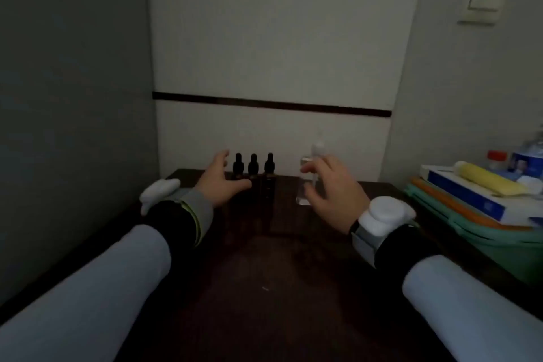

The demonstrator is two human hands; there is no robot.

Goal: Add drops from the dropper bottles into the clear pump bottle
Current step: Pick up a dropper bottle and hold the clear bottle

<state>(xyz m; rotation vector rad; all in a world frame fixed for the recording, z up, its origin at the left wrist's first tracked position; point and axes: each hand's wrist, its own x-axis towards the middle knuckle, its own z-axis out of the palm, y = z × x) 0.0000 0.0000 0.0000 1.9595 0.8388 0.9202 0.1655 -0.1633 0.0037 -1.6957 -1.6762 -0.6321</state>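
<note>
Three dark dropper bottles [253, 169] with black rubber tops stand in a row at the far edge of the dark table [264, 273], against the wall. To their right stands the clear pump bottle [308, 176] with its white pump head. My left hand [219, 181] is spread open around the leftmost dropper bottle, its thumb in front of the bottles' bases; contact is unclear. My right hand [332, 194] is open with fingers curved just in front and right of the pump bottle, partly covering it.
At the right, a green basket [476, 232] holds a blue-and-white box, a yellow tube and orange folders, with a water bottle [526, 156] behind. Walls close in at the left and the back. A white object [158, 189] lies by my left wrist.
</note>
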